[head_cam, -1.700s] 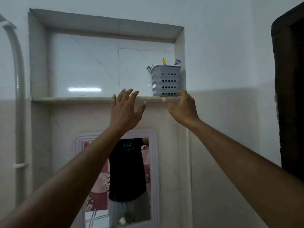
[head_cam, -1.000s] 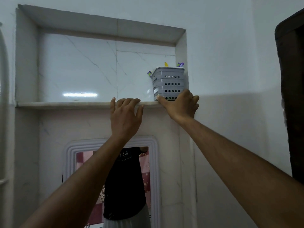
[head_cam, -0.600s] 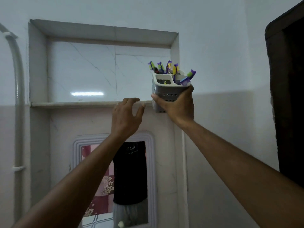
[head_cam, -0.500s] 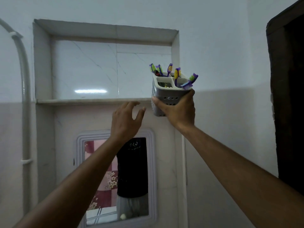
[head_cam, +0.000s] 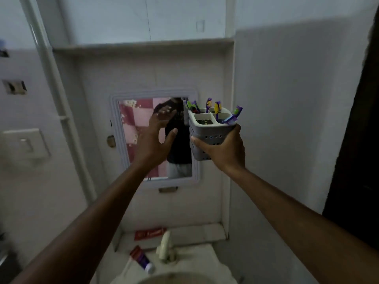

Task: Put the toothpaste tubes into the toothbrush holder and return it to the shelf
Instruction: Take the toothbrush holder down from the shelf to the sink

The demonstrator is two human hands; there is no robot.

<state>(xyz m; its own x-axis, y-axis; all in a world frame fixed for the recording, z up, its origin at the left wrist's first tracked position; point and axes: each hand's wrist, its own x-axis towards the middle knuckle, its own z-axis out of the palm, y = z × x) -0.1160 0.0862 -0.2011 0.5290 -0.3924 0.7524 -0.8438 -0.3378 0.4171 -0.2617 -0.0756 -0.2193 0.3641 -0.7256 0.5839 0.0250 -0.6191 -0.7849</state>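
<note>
My right hand [head_cam: 224, 149] grips a grey perforated toothbrush holder [head_cam: 207, 131] from below, upright, in front of the mirror's right edge. Several purple and yellow toothbrushes [head_cam: 217, 107] stick out of its compartments. My left hand [head_cam: 154, 138] is raised just left of the holder, fingers spread, touching nothing. Below, a red toothpaste tube [head_cam: 150, 233] lies flat on the ledge behind the sink. A second tube [head_cam: 142, 259], red and purple with a white cap, lies on the sink's left rim. The shelf [head_cam: 143, 46] runs across the wall above.
A white-framed mirror [head_cam: 143, 140] hangs on the tiled wall behind my hands. A cream faucet [head_cam: 165, 248] stands at the back of the white sink [head_cam: 194, 263]. A white pipe [head_cam: 55, 103] runs down the left wall beside a switch plate [head_cam: 24, 145]. A dark door frame [head_cam: 356, 150] stands at right.
My right hand lifted the holder off the shelf and carried it down to mirror height. The view dropped, bringing the sink and both tubes into sight. My left hand left the shelf edge.
</note>
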